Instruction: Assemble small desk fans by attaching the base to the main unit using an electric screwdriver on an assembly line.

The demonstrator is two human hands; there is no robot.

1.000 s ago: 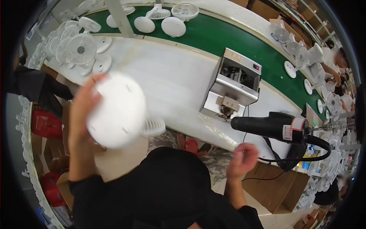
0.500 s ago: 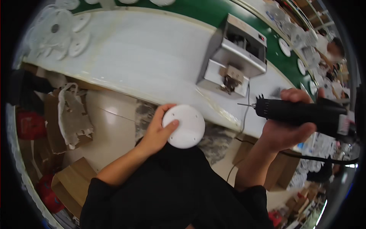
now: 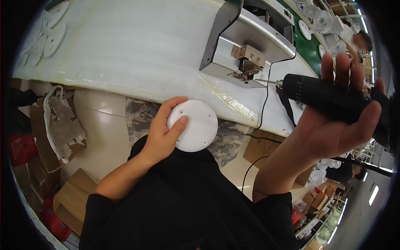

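Observation:
My left hand [image 3: 163,132] grips a round white plastic disc [image 3: 196,127] by its left side, thumb across its face. Small holes sit near the rim. The disc is above my lap, close to the table's front edge. At the right, a black electric screwdriver [image 3: 325,92] lies across the palm of my right hand [image 3: 321,125]. My fingers stretch up past it, and the thumb overlaps its rear part. Its thin bit points left, with the tip beside the metal outlet of a grey screw feeder [image 3: 250,37]; I cannot tell whether they touch.
The white-covered table [image 3: 125,50] spans the front, with white fan parts [image 3: 52,37] at its far left. A black cable [image 3: 264,104] runs down past the table edge. Cardboard boxes [image 3: 77,200] stand on the floor at left. Another person [image 3: 361,43] is at the far right.
My right hand has raised the screwdriver, its bit now by the feeder, and its fingers have straightened. The view has shifted toward the feeder. My left hand keeps its grip on the disc.

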